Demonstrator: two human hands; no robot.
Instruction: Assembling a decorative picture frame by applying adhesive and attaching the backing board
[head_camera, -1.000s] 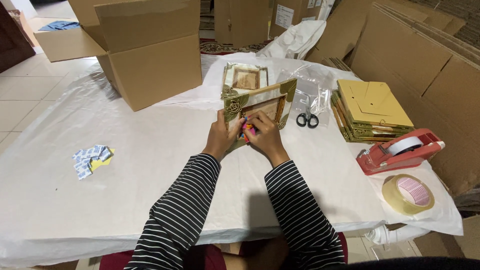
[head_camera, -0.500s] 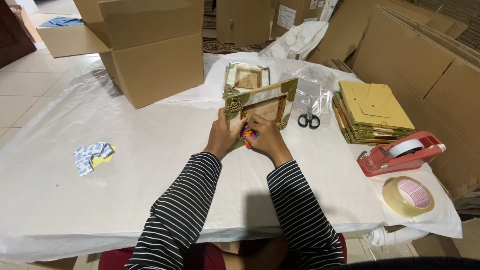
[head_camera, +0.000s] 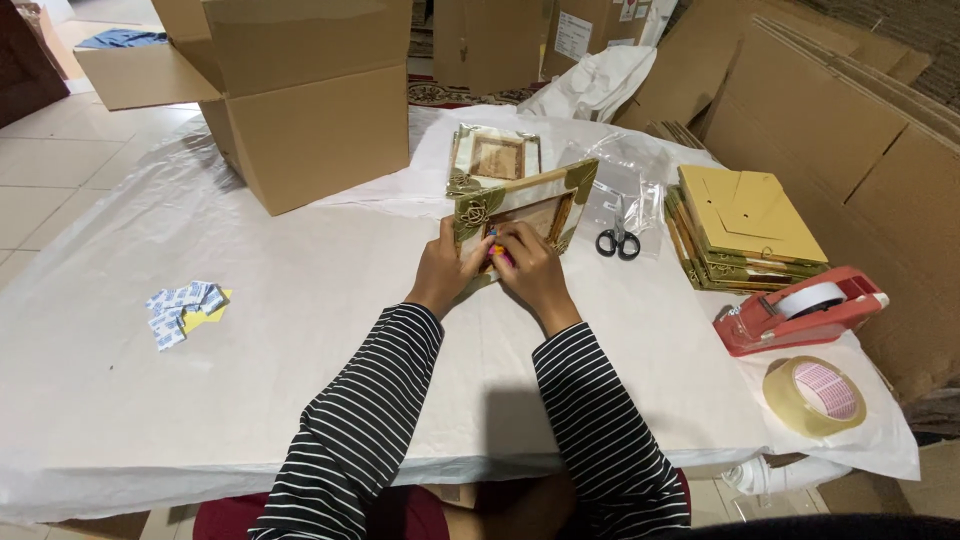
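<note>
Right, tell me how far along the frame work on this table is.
Done, by the look of it: one frame in clear wrap lies behind the hands. In hand: left hand and right hand hold a gold ornate frame tilted up, fingers on a small pink item. Left: a stack of frames lies unwrapped beside the scissors; the cardboard box stands open.

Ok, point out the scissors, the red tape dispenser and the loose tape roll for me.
scissors (head_camera: 617, 240): head view, on the black handles.
red tape dispenser (head_camera: 795, 318): head view, on its red body.
loose tape roll (head_camera: 815, 396): head view, on the roll's rim.
</note>
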